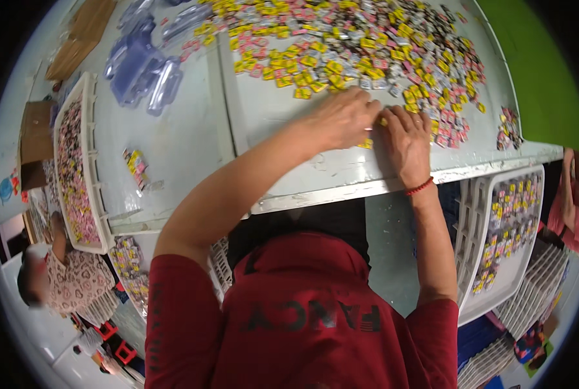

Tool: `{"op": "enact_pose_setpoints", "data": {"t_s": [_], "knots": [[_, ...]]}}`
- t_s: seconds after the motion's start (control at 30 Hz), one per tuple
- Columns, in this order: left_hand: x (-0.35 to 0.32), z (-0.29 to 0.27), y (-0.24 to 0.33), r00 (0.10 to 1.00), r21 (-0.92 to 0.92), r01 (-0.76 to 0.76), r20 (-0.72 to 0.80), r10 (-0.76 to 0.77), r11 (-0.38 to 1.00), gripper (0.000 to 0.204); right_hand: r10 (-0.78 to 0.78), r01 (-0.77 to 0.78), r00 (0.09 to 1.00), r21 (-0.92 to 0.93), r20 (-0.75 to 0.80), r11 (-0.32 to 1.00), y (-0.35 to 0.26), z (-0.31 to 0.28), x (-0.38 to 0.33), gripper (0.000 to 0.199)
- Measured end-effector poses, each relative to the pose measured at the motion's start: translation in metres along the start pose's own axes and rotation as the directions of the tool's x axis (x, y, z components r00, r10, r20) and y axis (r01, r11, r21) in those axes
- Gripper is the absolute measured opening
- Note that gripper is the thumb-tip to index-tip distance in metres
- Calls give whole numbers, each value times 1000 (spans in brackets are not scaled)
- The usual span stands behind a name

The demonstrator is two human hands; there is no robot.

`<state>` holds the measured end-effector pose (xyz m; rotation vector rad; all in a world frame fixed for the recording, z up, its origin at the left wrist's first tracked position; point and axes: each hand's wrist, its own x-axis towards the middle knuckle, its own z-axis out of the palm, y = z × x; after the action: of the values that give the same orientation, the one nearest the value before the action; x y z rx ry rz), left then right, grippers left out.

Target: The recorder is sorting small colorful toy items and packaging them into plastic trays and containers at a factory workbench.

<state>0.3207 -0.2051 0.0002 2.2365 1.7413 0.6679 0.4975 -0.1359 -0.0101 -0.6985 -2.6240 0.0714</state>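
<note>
A wide heap of small yellow, pink and silver packets (361,45) covers the far part of a pale table (289,162). My left hand (344,117) lies palm down at the near edge of the heap, fingers curled over a few packets. My right hand (407,139), with a red cord on its wrist, rests beside it, fingers on a yellow packet between the two hands. What lies under each palm is hidden. A small stack of packets (136,166) sits alone at the left of the table.
A white crate (88,162) full of packets stands at the table's left edge, another white crate (536,259) at lower right. Clear plastic trays (143,65) lie at the back left. A second small pile (508,128) sits at right. Another person (69,275) sits lower left.
</note>
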Motion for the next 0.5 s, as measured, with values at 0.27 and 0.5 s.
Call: {"op": "enact_pose_setpoints", "data": {"t_s": [0.27,0.5], "knots": [[-8,17,15,939,-47,235,-248,-239,971,30,57,-57,998,6,-29,998,-7,4,3,24],[-94,-70,11,714,-337,488,-377,-590,805,42,112,-88,989,228,-92,970,-50,-15,20,27]]}}
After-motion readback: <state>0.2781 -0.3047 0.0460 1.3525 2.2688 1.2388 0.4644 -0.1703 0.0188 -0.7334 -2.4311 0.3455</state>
